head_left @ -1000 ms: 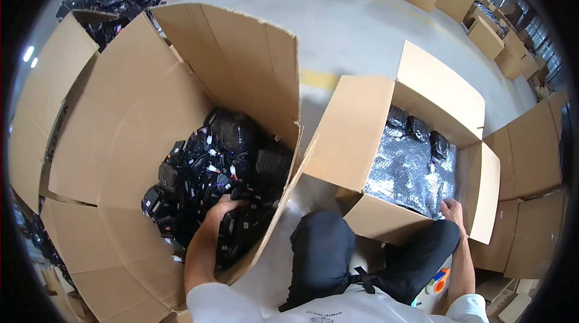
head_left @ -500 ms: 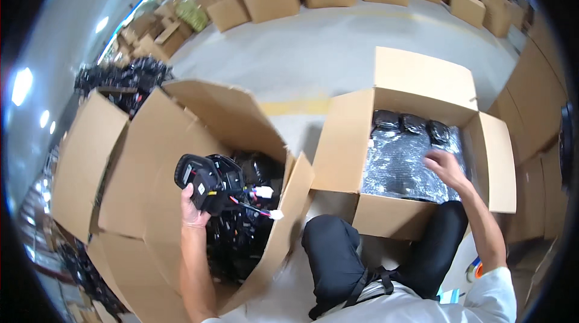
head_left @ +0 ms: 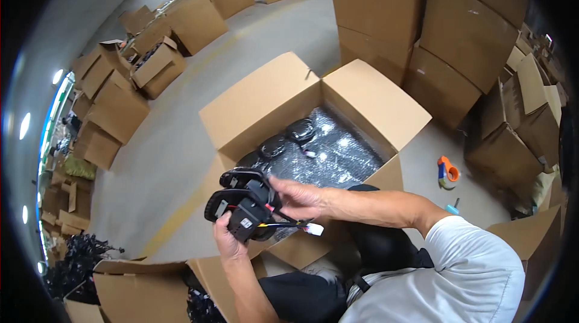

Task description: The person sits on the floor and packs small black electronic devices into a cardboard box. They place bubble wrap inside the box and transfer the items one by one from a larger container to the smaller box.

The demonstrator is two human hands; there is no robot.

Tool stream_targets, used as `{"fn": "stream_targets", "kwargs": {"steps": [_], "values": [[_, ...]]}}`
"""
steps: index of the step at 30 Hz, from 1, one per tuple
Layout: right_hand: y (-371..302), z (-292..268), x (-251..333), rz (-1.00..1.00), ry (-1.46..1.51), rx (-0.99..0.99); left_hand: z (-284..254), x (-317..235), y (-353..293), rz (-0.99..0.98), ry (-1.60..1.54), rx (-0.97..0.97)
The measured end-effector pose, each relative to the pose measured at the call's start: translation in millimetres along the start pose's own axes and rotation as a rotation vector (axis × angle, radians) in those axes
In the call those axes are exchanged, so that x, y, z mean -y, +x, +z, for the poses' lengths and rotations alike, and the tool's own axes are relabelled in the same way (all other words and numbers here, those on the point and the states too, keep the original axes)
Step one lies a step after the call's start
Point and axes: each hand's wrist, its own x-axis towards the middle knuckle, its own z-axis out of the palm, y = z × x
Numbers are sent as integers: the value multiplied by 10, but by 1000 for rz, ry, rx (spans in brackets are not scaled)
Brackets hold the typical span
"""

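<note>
Two black plastic units with wires (head_left: 247, 217), side by side, are held up over the near left part of an open carton (head_left: 259, 106). My left hand (head_left: 229, 240) grips them from below, thumb against the nearer one. My right hand (head_left: 300, 198) is closed on the farther unit's right side; some of its fingertips are hidden. A white plug (head_left: 313, 229) hangs from the wires. Inside the carton lies clear bubble wrap (head_left: 307, 172), with round black wrapped parts (head_left: 272, 146) along its left side.
Another open carton (head_left: 142, 290) with black parts stands at the lower left, beside a black heap (head_left: 78, 262). Tall stacked cartons (head_left: 380, 21) rise behind. On the floor at right are an orange-and-blue tape dispenser (head_left: 447, 172) and a teal-handled tool (head_left: 452, 207).
My view has swung to the right. The black units have moved from over the left carton to the bubble-wrap carton. My right hand has left the bubble wrap and taken hold of them too.
</note>
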Motion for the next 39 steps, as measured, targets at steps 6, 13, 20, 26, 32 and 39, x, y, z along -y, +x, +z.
{"fn": "stream_targets", "kwargs": {"steps": [6,13,20,26,32,39], "values": [[-148,-443,985,-329,-249,-137,352,350,232,-120,-97,-40],[-63,-1741,2140,-798,-1098,-1017,66,279,358,-101,-114,-213],[231,-2648,2194,-876,-1316,-1403,84,302,414,-100,-88,-189],[220,-2684,1915,-681,-1865,-1533,141,223,363,-130,-46,-257],[101,-2434,2056,-412,-2210,-1091,261,361,457,-129,-116,-279],[562,81,538,-718,-2370,202,219,354,430,-56,-60,-257]]}}
